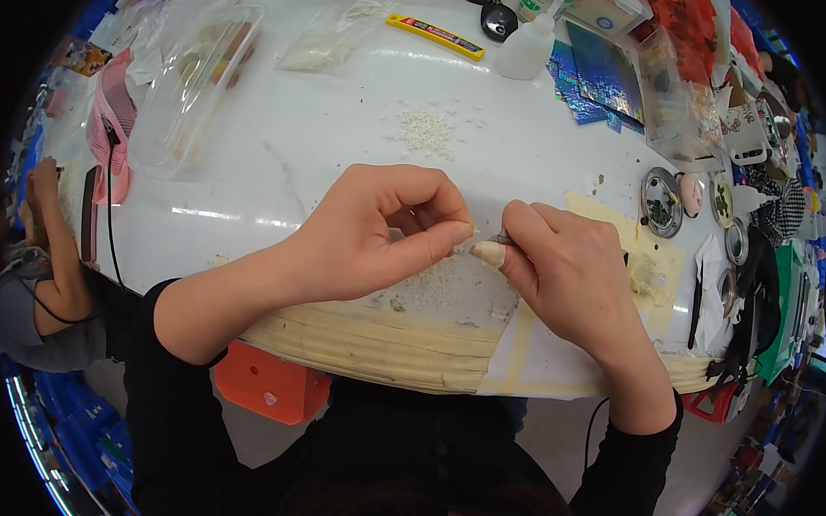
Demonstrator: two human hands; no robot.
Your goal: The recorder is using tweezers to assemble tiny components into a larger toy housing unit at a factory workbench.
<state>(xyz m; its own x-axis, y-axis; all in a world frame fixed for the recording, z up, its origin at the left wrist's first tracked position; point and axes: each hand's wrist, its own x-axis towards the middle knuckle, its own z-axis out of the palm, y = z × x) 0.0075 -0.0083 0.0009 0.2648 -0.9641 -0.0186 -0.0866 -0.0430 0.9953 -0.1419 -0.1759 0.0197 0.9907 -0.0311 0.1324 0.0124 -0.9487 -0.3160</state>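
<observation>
White pieces point(430, 284) lie loose at the centre of the frame on the worktop point(544, 162), just below the fingertips and nearer the left hand; the scatter has no single long axis. Clear tray point(199, 91), upper left, stands apart from both hands. Left hand point(378, 220): thumb and forefinger pinched together; whether a piece sits between them cannot be told. Yellowish padded edge point(383, 343) runs beneath the scatter. Second heap point(426, 131), upper centre, lies above both hands. Right hand point(568, 254): fingers curled, gripping a small grey object point(500, 238), long axis mostly hidden. Room to move extends upward, bounded at right by a round dish point(660, 203).
</observation>
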